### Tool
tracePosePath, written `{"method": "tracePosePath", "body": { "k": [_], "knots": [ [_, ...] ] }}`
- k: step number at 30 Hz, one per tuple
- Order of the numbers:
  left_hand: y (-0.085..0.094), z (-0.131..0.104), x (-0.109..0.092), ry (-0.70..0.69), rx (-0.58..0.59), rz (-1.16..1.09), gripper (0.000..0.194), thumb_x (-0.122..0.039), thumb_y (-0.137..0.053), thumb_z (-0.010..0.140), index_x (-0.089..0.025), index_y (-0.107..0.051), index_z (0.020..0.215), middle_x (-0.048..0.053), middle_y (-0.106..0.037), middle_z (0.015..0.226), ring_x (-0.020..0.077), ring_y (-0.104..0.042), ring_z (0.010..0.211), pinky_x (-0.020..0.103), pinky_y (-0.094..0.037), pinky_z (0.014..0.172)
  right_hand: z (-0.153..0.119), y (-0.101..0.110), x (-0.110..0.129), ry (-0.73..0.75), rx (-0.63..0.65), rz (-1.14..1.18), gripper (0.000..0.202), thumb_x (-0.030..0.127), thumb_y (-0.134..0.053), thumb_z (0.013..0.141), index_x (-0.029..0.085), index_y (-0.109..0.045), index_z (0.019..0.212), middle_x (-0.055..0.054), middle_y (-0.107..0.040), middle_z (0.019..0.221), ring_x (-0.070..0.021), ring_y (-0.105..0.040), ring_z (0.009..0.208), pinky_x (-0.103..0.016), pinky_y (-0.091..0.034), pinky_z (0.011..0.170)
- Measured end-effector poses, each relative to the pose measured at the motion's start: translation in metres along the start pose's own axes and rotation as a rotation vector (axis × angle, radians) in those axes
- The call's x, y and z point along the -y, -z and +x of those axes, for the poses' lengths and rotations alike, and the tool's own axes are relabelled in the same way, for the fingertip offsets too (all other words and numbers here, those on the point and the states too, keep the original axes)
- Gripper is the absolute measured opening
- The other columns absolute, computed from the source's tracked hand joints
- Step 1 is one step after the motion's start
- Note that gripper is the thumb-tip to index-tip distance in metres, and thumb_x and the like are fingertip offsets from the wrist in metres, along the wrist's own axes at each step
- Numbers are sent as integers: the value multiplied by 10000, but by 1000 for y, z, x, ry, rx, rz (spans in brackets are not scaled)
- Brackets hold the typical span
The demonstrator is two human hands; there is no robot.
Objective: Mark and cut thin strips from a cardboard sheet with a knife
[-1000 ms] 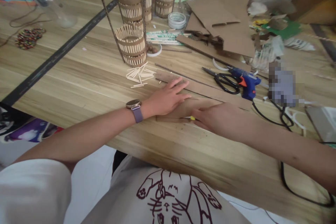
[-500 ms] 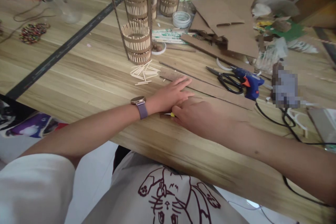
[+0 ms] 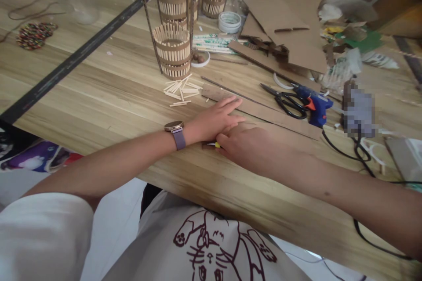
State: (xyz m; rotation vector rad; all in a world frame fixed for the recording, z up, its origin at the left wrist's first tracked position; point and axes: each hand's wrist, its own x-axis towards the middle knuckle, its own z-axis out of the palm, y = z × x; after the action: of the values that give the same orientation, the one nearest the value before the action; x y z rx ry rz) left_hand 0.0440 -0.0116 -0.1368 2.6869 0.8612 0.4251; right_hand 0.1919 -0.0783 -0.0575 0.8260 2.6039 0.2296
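Observation:
My left hand (image 3: 217,119), with a watch on its wrist, lies with fingers spread on a brown cardboard strip (image 3: 263,112). Beside it, touching or nearly so, my right hand (image 3: 245,142) is closed around a small yellow utility knife (image 3: 217,145). Only its thin blade and a bit of yellow show; my fingers cover the rest. A pile of short cut sticks (image 3: 180,90) lies just beyond my left hand. Behind the pile stands a small round basket (image 3: 172,55) of upright sticks and brown bands, between thin dark posts.
Black scissors (image 3: 290,104) and a blue glue gun (image 3: 316,107) with a black cable lie to the right. Cardboard sheets (image 3: 303,13), a tape roll (image 3: 230,22) and printed sticks (image 3: 212,45) are at the back. A beaded coil (image 3: 36,35) sits far left.
The view has shifted slightly. Both hands keep nearly the same place and pose, with the utility knife still in my right hand.

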Motion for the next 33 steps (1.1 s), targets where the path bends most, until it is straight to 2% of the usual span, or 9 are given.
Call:
{"method": "tracePosePath", "body": {
  "k": [5, 9, 14, 19, 22, 28, 30, 32, 33],
  "knots": [
    [3, 0, -1, 20, 23, -7, 367, -164, -550, 1022, -220, -634, 1375, 142, -303, 1672, 303, -213, 1564, 479, -313, 1227, 1, 4, 1, 30, 22, -39, 215, 86, -475, 941, 124, -683, 900, -124, -735, 788, -207, -670, 681, -292, -270, 534],
    [7, -1, -3, -8, 39, 9, 360, -175, -538, 1030, -208, -621, 1379, 168, -305, 1665, 320, -205, 1565, 497, -329, 1214, 3, 23, 3, 56, 108, -104, 323, -35, -460, 849, 136, -708, 966, -99, -742, 801, -207, -675, 669, -301, -351, 561],
    [9, -2, -5, -27, 51, 51, 331, -157, -516, 1032, -192, -634, 1339, 178, -319, 1654, 338, -201, 1563, 503, -363, 1194, 3, 37, 4, 46, 180, -98, 396, -66, -450, 827, 152, -724, 1013, -102, -757, 835, -226, -676, 657, -317, -378, 561],
    [7, -2, -4, -32, 52, 65, 336, -129, -540, 1007, -192, -643, 1320, 150, -295, 1670, 361, -163, 1568, 518, -378, 1185, 0, 27, 0, 18, 155, -20, 410, -73, -431, 831, 157, -720, 1010, -110, -761, 834, -219, -678, 655, -301, -332, 535],
    [6, -3, -5, -44, 51, 54, 365, -90, -553, 976, -172, -641, 1321, 134, -299, 1673, 355, -148, 1572, 508, -355, 1206, -3, 24, -4, 24, 146, -49, 408, -70, -419, 819, 149, -718, 990, -114, -757, 838, -211, -678, 659, -297, -315, 530],
    [8, -6, -5, -68, 17, 42, 373, -111, -531, 969, -139, -625, 1330, 162, -320, 1657, 379, -176, 1561, 532, -351, 1211, -14, 11, -16, 13, 139, -47, 412, -58, -450, 781, 160, -712, 1012, -78, -726, 769, -195, -649, 607, -316, -260, 512],
    [8, -7, -4, -63, 12, 30, 384, -116, -521, 977, -160, -613, 1347, 146, -326, 1657, 363, -185, 1562, 526, -355, 1210, -18, 1, -22, 20, 113, 17, 324, -4, -480, 831, 173, -706, 981, -56, -711, 748, -181, -624, 588, -319, -239, 514],
    [7, -7, -3, -65, 0, 15, 385, -112, -498, 988, -191, -607, 1349, 122, -341, 1655, 332, -194, 1566, 525, -355, 1210, -21, -6, -27, 14, 95, 95, 205, 132, -496, 932, 178, -696, 943, -44, -694, 722, -174, -598, 573, -319, -217, 515],
    [7, -7, -2, -65, -5, 10, 384, -110, -488, 994, -199, -608, 1347, 115, -350, 1651, 321, -199, 1566, 525, -352, 1213, -22, -9, -27, 8, 93, 131, 209, 212, -489, 975, 178, -691, 933, -39, -683, 703, -170, -585, 563, -317, -206, 513]
  ]
}}
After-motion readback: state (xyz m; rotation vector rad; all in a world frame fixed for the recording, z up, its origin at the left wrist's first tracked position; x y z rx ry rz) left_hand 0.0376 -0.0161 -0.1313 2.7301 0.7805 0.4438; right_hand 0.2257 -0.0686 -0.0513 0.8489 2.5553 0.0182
